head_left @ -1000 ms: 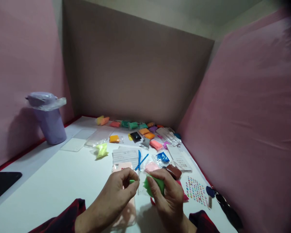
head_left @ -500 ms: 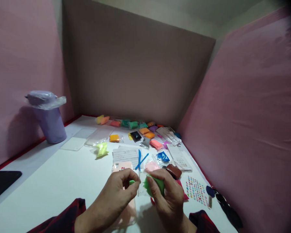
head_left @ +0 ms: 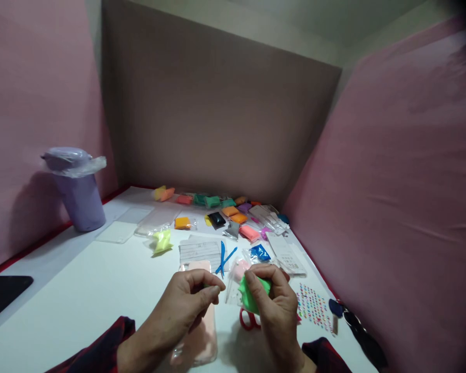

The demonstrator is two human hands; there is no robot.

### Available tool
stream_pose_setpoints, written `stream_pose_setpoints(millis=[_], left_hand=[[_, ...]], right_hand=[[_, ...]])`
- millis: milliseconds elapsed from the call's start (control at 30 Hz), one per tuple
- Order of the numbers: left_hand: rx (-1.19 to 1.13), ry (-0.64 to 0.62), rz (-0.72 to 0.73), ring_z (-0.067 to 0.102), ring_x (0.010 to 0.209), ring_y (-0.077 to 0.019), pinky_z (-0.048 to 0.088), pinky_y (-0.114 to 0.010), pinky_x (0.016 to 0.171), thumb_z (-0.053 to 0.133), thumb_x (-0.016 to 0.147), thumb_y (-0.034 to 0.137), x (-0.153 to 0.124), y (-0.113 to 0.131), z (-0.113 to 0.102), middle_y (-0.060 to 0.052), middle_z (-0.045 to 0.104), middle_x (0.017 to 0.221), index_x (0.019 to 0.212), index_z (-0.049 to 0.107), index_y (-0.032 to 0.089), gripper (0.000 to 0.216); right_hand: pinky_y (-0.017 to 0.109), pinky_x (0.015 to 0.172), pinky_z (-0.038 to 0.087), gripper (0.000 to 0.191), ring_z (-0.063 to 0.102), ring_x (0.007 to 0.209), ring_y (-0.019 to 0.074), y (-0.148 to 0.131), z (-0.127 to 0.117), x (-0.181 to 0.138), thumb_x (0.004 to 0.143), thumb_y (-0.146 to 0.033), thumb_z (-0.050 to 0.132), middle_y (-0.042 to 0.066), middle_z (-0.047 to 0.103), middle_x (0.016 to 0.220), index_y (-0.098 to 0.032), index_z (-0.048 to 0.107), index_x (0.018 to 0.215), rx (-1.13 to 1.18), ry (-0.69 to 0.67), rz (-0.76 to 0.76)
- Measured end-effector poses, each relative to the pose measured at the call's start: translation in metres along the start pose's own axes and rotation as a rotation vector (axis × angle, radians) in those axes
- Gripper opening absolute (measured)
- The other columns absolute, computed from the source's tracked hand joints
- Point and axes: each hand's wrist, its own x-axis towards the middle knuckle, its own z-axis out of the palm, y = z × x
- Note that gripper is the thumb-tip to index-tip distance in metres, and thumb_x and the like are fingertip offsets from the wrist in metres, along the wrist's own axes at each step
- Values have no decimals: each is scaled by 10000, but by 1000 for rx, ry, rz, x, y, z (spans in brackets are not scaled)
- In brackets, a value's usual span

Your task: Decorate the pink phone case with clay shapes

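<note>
My right hand [head_left: 274,311] holds a bright green lump of modelling clay [head_left: 255,294] between thumb and fingers. To its left, my left hand [head_left: 190,305] is closed in a pinch; only a trace of green shows between its fingers, a small piece of clay mostly hidden. The two hands are apart, both raised over the table. Below the left hand lies a pale pink phone case [head_left: 204,339], partly covered by it. Red-handled scissors [head_left: 248,319] lie under the right hand, their blades out of sight. Pink clay in a clear bag [head_left: 241,270] is just behind the green lump.
Two crossed blue modelling tools [head_left: 223,259] rest on lined paper [head_left: 198,251]. Several clay packets, among them a yellow one [head_left: 162,242] and a blue one [head_left: 260,252], spread across the back. A gem sticker sheet [head_left: 315,308] lies right; a purple lidded container [head_left: 81,199] stands left.
My right hand with the green clay has shifted slightly right, away from the left hand, uncovering more of the scissors' handles. The green bit in my left fingers is now less visible.
</note>
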Motion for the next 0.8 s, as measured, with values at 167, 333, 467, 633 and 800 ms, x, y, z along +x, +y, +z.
stream_pose_setpoints(millis=[167,333,467,633,800], left_hand=[[-42,-60,-21,235,357,-36,159,-180,344,676,675,554,-1,-2,2,95,357,411,611,540,166,417],[-157,-117,-55,250,348,-17,173,-161,321,706,643,542,1,-2,2,65,493,510,713,573,156,414],[-220,-126,-38,261,357,-15,173,-158,333,700,649,414,4,-5,0,62,523,546,803,601,151,320],[-271,-117,-98,232,373,-31,135,-180,370,550,619,226,6,-10,-2,75,440,466,691,561,170,92],[-335,-153,-130,240,446,-52,134,-196,414,505,659,232,1,-7,-2,63,390,512,645,523,166,70]], right_hand=[[218,578,475,188,556,670,137,0,-1,-1,831,-358,687,5,598,759,-188,620,786,-16,20,17],[219,571,473,179,555,669,137,1,-1,-2,839,-351,683,7,590,774,-186,619,808,-3,12,14],[218,588,471,164,552,690,137,2,-1,-3,846,-339,678,7,588,788,-191,617,813,-1,1,-1],[219,618,471,145,552,711,137,1,-1,-2,857,-324,667,3,587,788,-198,616,807,-15,-6,-26],[237,628,478,145,559,720,149,-2,-2,-2,859,-324,660,11,595,787,-195,618,808,-30,-10,-54]])
